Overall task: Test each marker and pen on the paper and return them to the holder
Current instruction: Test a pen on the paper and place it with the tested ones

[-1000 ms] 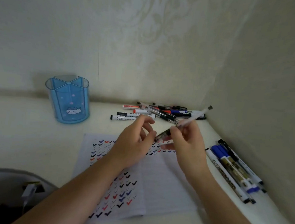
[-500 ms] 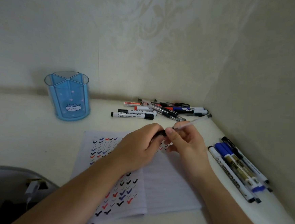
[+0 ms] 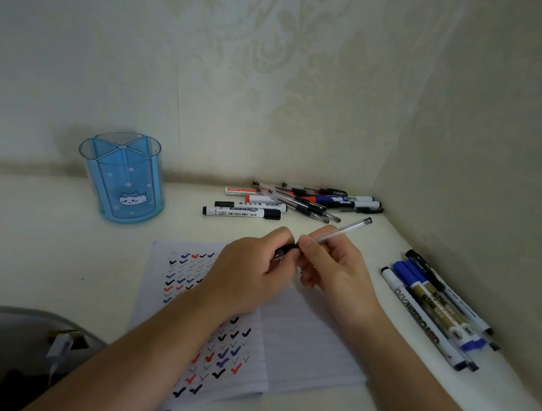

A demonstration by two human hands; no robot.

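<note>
1. Pale bench [image 3: 32, 251] in a wallpapered corner: your blue holder [image 3: 124, 180] stands upright at far left.
2. Lined paper [image 3: 310, 344], ticked along its left page, lies beneath your hands.
3. Your left hand [image 3: 251, 278] curls round the dark end of a clear pen [image 3: 342, 229]; your right hand [image 3: 335, 272] pinches its barrel.
4. Loose pens [image 3: 299, 202] pile at the back; markers [image 3: 430, 305] lie rowed at right.

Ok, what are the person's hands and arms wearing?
Nothing shows: left hand and right hand are bare, no gloves, rings or watch; left forearm and right forearm run bare to the frame's edge, no sleeves.
</note>
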